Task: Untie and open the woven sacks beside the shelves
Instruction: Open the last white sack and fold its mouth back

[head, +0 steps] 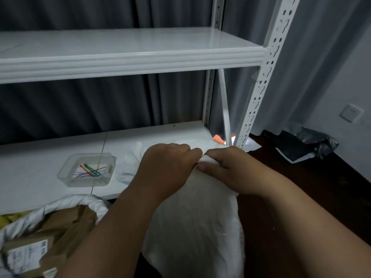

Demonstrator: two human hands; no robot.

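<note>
Clearly the step in hand is loosening the gathered neck of the white woven sack (192, 227), which stands on the floor right against the front of the lower shelf (40, 177). The left hand (166, 167) is curled closed over the bunched mouth from the left, while the right hand (230, 169) pinches the same twisted knob of fabric from the right, thumb underneath; the two hands meet at the neck. No tie can be made out, as the fingers cover it. To do this well, the person should probably keep one hand steady on the neck as an anchor and let the other unwind or pick at the binding, rather than pulling both apart, which could tighten it. A second sack (26, 223) at lower left already gapes open, showing brown parcels (60, 227). A clear tray (88, 170) of coloured ties (91, 171) sits on the shelf nearby.
</note>
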